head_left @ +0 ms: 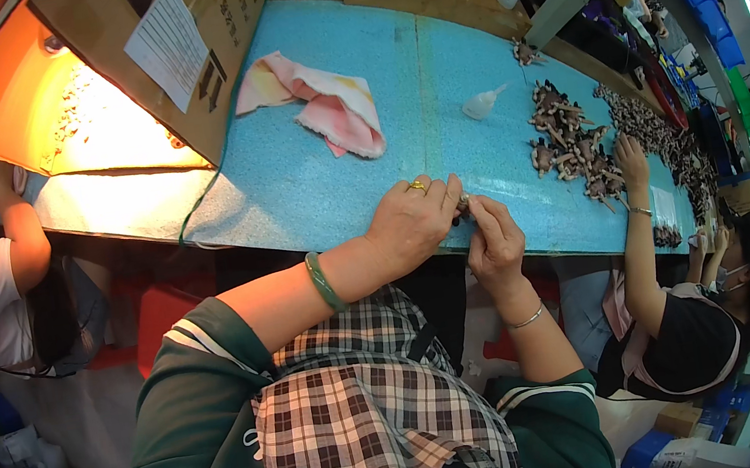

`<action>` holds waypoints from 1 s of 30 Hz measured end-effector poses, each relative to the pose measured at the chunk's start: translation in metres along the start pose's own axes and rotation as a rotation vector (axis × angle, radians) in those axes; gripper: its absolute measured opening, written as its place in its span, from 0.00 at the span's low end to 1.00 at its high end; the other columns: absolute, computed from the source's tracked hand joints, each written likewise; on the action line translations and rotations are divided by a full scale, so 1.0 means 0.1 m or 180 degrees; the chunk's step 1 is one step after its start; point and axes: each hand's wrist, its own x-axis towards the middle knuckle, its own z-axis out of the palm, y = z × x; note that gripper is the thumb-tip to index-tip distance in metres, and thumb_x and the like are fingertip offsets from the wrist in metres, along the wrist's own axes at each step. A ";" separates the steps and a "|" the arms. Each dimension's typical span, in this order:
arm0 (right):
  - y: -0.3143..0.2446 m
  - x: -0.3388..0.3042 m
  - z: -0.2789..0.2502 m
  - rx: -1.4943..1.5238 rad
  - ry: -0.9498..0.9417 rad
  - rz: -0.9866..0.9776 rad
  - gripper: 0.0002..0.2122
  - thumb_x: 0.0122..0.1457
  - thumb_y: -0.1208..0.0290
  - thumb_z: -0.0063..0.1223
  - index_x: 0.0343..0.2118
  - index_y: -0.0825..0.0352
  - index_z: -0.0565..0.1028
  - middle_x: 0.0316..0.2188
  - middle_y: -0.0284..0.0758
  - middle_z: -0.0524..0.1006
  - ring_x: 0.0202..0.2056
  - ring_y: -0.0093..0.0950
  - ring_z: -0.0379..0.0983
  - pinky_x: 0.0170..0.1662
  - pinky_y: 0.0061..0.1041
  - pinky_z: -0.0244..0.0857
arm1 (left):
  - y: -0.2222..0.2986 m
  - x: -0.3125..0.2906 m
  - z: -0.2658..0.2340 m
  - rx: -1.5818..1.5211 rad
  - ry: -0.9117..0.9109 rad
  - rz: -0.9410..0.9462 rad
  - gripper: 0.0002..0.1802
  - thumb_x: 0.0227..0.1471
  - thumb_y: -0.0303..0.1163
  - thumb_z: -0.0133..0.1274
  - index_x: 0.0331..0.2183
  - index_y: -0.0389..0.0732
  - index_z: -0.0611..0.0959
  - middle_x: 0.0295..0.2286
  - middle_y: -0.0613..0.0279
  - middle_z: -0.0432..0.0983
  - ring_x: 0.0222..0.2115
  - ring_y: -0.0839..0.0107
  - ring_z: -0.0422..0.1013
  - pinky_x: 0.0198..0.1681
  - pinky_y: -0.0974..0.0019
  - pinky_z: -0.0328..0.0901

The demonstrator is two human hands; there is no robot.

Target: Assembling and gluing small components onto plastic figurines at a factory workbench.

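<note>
Blue in finish, our worktop (408,50) spans the upper part of the view, with a faint seam running across it. We hold our left hand (416,219) and our right hand (496,242) close together at the near edge of the worktop, fingertips meeting. The grip of each hand is pinching: thumb and fingers press on one small dark piece (463,208), located between the two hands. Our fingers cover most of the piece, so we cannot tell its full shape. We wear a yellow ring (417,186) on the left hand, a green bangle (325,283) at the left wrist and a thin bracelet (528,318) at the right. Beyond our right hand, toward the right, we find a loose pile of small brown figures (560,124) with pale ends; a larger, denser mass of similar pieces (666,143) lies farther right. A translucent squeeze bottle (479,106) rests left of the pile, nozzle directed to the upper right. Farther left lies a crumpled pink and white cloth (344,105). Beside the cloth stands a cardboard box (230,35), brightly lit inside, with a paper sheet (169,48) on its outer side. At our right, a co-worker (677,336) extends one arm to the pile.
</note>
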 end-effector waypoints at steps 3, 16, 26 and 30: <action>-0.03 0.07 -0.10 0.0948 -0.0185 0.0740 0.19 0.46 0.88 0.52 0.45 0.71 0.73 0.38 0.43 0.76 0.38 0.36 0.75 0.37 0.28 0.70 | -0.07 -0.01 0.05 -0.0683 0.0097 -0.0106 0.18 0.45 0.32 0.58 0.40 0.36 0.78 0.26 0.61 0.70 0.29 0.63 0.68 0.29 0.63 0.64; -0.59 0.42 0.14 0.1227 0.0379 0.1286 0.14 0.46 0.86 0.58 0.38 0.70 0.75 0.31 0.37 0.73 0.28 0.26 0.73 0.28 0.20 0.68 | 0.03 -0.08 -0.17 -0.2301 0.0812 -0.0983 0.21 0.55 0.30 0.50 0.49 0.33 0.69 0.40 0.53 0.69 0.40 0.57 0.67 0.48 0.59 0.61; 0.53 0.76 -0.01 0.0908 0.0611 0.1868 0.20 0.51 0.78 0.59 0.49 0.68 0.71 0.42 0.36 0.75 0.41 0.26 0.74 0.38 0.22 0.69 | -0.41 -0.17 -0.34 -0.8430 -0.0316 -0.2508 0.31 0.61 0.59 0.30 0.40 0.41 0.73 0.30 0.54 0.74 0.35 0.58 0.71 0.33 0.61 0.68; 0.88 0.89 0.09 0.0342 0.0195 0.1878 0.24 0.52 0.75 0.59 0.53 0.67 0.68 0.47 0.37 0.75 0.46 0.29 0.74 0.44 0.26 0.68 | -0.41 -0.17 -0.34 -0.8553 -0.0802 -0.2356 0.34 0.60 0.62 0.28 0.39 0.40 0.73 0.31 0.53 0.74 0.35 0.57 0.73 0.29 0.62 0.69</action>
